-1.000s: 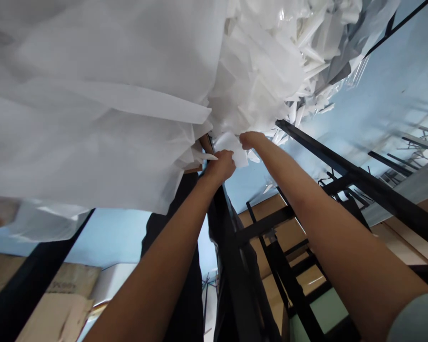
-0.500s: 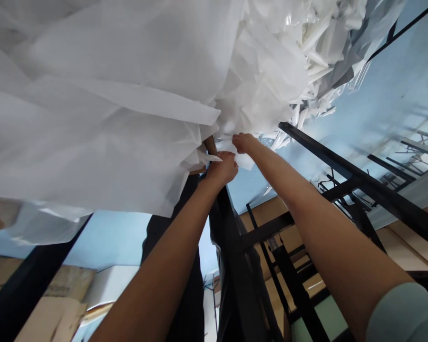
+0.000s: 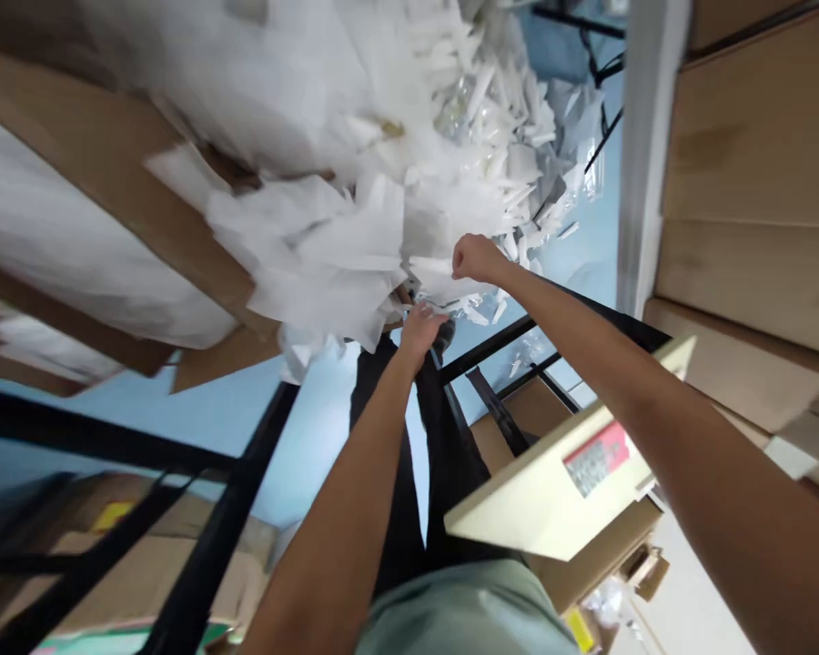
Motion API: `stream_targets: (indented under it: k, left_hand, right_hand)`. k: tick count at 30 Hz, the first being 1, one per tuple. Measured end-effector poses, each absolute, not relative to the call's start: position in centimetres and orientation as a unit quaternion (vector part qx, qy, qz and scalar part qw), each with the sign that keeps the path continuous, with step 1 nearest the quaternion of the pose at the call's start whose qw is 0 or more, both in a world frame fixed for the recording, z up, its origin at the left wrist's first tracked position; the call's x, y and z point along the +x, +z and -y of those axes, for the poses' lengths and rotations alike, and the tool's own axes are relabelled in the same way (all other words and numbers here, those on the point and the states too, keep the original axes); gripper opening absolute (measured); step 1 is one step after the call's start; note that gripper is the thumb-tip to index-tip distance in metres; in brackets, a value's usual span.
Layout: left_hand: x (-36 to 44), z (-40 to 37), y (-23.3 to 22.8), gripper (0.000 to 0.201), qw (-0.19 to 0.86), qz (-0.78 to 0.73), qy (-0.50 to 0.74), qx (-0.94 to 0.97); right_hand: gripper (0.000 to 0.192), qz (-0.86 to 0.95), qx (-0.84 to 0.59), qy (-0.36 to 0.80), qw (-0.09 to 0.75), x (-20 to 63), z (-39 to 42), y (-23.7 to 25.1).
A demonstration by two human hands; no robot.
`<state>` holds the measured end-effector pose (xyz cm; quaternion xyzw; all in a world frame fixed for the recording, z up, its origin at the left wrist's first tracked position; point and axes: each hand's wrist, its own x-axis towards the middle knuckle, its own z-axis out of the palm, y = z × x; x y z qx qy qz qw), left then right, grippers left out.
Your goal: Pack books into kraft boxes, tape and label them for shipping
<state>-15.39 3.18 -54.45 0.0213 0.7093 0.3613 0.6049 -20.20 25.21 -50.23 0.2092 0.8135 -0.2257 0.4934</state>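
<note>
Since a moment ago our view has swung, yet our right hand point(image 3: 476, 257) stays fisted on the white sheets point(image 3: 355, 246) beside the brown cardboard point(image 3: 143, 218), left hand point(image 3: 424, 326) just below, its fingers hidden so we cannot tell

White sheets point(image 3: 328, 246) lie on cardboard point(image 3: 129, 196), left of boxes point(image 3: 751, 209).

Pale blue floor point(image 3: 246, 414), black racks point(image 3: 225, 509) (blurred), cardboard boxes point(image 3: 743, 182)
</note>
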Motion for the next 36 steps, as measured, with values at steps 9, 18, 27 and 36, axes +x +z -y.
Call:
stream_targets:
  k: [9,18,27,36]
  left_hand:
    - [-25.0,-4.7,-32.2,0.070,0.589,-0.577,0.565,0.029]
    - [-18.7,-5.8,-13.0,0.070,0.725,-0.495,0.436,0.198]
    - [3.0,-4.8,-16.1,0.046,0.691,-0.547,0.363,0.300]
    - [19.3,-2.8,-22.4,0.035,0.691,-0.598,0.342,0.219]
  right_hand:
    - [0.021,-0.776,0.409,-0.467,0.115,-16.7,-25.2,-20.6]
    - [0.026,-0.641,0.599,-0.440,-0.193,3.0,-16.9,-4.3]
    - [0.031,-0.525,0.736,-0.275,-0.326,23.8,-6.8,-10.8]
    - [0.027,-0.544,0.708,-0.375,-0.249,31.6,0.0,-19.4]
